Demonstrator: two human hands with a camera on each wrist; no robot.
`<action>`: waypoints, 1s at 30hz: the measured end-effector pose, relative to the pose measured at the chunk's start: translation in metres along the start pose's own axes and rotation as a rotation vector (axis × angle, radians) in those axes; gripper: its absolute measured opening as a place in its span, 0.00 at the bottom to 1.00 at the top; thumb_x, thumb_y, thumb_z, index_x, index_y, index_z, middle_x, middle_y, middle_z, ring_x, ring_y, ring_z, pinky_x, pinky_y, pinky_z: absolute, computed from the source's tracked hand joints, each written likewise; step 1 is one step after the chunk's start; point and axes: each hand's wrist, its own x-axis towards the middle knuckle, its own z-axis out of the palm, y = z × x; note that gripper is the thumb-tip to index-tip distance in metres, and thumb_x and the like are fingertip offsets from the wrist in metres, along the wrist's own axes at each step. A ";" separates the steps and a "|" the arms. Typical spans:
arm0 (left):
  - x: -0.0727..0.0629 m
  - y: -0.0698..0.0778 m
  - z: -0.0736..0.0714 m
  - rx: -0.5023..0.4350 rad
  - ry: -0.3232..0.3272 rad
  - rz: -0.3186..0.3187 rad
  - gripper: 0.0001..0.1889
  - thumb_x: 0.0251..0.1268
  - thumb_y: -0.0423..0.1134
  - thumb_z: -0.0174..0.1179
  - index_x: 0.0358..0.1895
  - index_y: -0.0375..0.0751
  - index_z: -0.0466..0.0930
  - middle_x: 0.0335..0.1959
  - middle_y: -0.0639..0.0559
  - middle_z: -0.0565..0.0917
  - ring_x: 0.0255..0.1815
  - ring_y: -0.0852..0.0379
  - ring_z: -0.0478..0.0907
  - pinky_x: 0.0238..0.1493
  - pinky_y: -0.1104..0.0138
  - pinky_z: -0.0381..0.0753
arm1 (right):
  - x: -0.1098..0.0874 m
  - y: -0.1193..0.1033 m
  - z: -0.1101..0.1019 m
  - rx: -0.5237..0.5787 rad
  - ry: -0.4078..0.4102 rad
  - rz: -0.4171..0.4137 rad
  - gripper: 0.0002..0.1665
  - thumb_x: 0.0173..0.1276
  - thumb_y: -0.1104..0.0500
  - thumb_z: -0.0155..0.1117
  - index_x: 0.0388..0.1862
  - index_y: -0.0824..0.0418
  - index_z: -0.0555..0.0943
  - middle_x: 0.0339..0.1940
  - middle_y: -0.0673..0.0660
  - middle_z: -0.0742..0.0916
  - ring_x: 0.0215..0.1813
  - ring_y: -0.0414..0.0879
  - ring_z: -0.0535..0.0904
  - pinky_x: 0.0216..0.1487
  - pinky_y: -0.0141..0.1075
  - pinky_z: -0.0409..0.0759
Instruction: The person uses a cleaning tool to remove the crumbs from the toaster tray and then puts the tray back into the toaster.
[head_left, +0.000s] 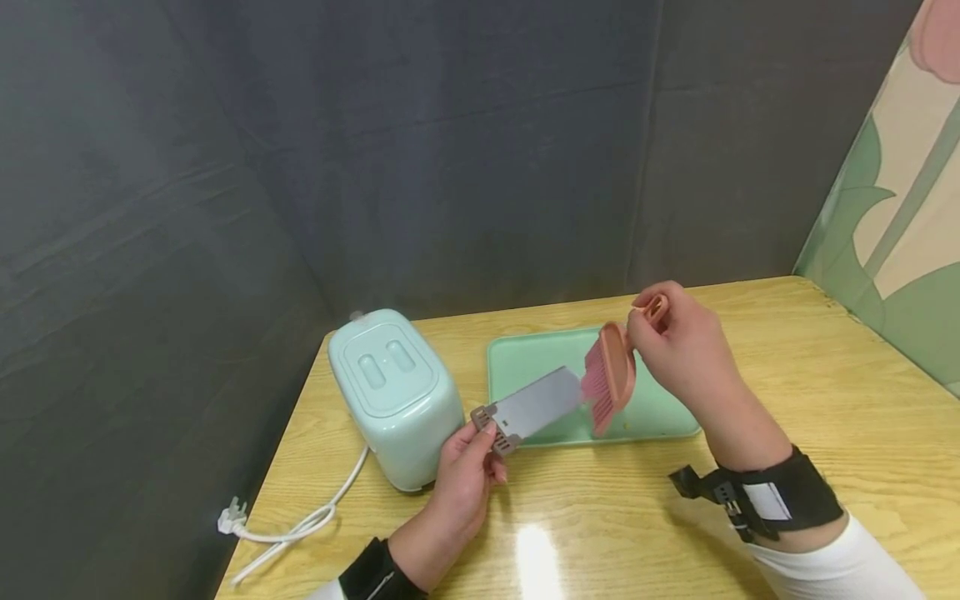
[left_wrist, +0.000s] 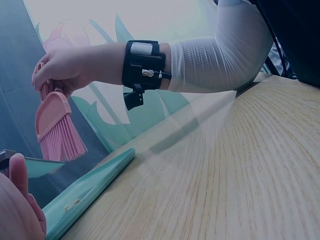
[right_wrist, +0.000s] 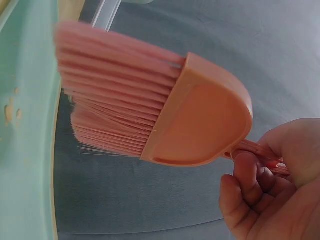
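My left hand (head_left: 459, 482) grips the grey-brown slotted end of a flat metal crumb tray (head_left: 542, 403), thumb on top. The metal plate points up and right, over the green serving tray (head_left: 517, 354). My right hand (head_left: 686, 350) pinches the handle of a small pink brush (head_left: 619, 367). Its bristles (right_wrist: 115, 85) hang downward, right at the plate's far end in the head view. A few crumbs (right_wrist: 9, 113) lie on the serving tray below. Left of my left hand stands a pale green toaster (head_left: 408, 417) with a lid on its top.
A white power cord (head_left: 315, 523) loops from the toaster, its plug (head_left: 231, 518) at the table's left edge. Dark cloth (head_left: 465, 167) hangs behind and to the left of the wooden table (head_left: 615, 517). A floral wall panel (head_left: 900, 217) rises on the right.
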 end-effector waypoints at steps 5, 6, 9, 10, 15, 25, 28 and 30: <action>0.000 -0.001 -0.001 0.011 0.017 0.000 0.21 0.81 0.41 0.51 0.68 0.35 0.76 0.40 0.57 0.88 0.20 0.65 0.70 0.26 0.73 0.72 | 0.001 -0.001 -0.003 0.044 0.071 -0.023 0.14 0.77 0.52 0.57 0.50 0.61 0.77 0.31 0.59 0.84 0.28 0.44 0.76 0.25 0.31 0.75; 0.000 -0.001 -0.001 0.012 0.021 0.000 0.21 0.81 0.41 0.51 0.68 0.35 0.76 0.39 0.57 0.88 0.20 0.65 0.70 0.25 0.73 0.71 | 0.001 -0.001 -0.003 0.064 0.077 -0.021 0.14 0.77 0.52 0.58 0.50 0.61 0.77 0.32 0.59 0.84 0.28 0.41 0.77 0.26 0.29 0.76; 0.000 0.000 -0.001 0.012 0.027 -0.003 0.21 0.81 0.40 0.51 0.68 0.34 0.75 0.40 0.57 0.87 0.20 0.65 0.70 0.25 0.74 0.71 | 0.002 0.001 -0.004 0.192 0.065 -0.009 0.14 0.77 0.53 0.59 0.52 0.61 0.76 0.34 0.55 0.85 0.27 0.38 0.81 0.29 0.26 0.82; 0.000 0.000 -0.001 0.012 0.027 -0.002 0.20 0.81 0.40 0.50 0.68 0.34 0.75 0.40 0.57 0.87 0.20 0.65 0.69 0.25 0.74 0.72 | 0.002 0.000 -0.004 0.255 0.060 -0.013 0.13 0.77 0.54 0.60 0.52 0.61 0.76 0.34 0.53 0.86 0.26 0.38 0.83 0.30 0.26 0.83; 0.001 0.000 -0.002 0.008 0.017 -0.010 0.20 0.81 0.41 0.50 0.67 0.34 0.76 0.42 0.56 0.87 0.21 0.66 0.69 0.23 0.76 0.71 | 0.001 -0.004 0.005 0.762 -0.045 -0.052 0.04 0.75 0.66 0.61 0.47 0.63 0.77 0.27 0.49 0.90 0.21 0.42 0.85 0.28 0.32 0.87; -0.003 -0.002 -0.001 -0.020 -0.043 0.017 0.18 0.80 0.42 0.51 0.62 0.33 0.78 0.38 0.58 0.86 0.19 0.67 0.68 0.22 0.78 0.70 | -0.010 -0.012 0.037 0.795 -0.242 0.049 0.06 0.77 0.63 0.61 0.47 0.63 0.74 0.24 0.49 0.88 0.22 0.41 0.85 0.27 0.36 0.87; -0.003 -0.001 -0.001 -0.008 -0.055 0.031 0.18 0.80 0.42 0.51 0.62 0.33 0.78 0.38 0.59 0.87 0.18 0.68 0.68 0.22 0.78 0.69 | -0.012 -0.014 0.038 0.710 -0.238 0.027 0.08 0.78 0.61 0.60 0.49 0.65 0.73 0.24 0.48 0.89 0.23 0.42 0.86 0.28 0.37 0.87; -0.004 -0.001 -0.001 -0.001 -0.057 0.033 0.19 0.80 0.42 0.51 0.62 0.32 0.78 0.37 0.59 0.86 0.18 0.68 0.67 0.22 0.77 0.69 | -0.013 -0.015 0.039 0.667 -0.236 0.003 0.10 0.78 0.61 0.60 0.49 0.66 0.73 0.24 0.49 0.89 0.24 0.43 0.85 0.28 0.37 0.87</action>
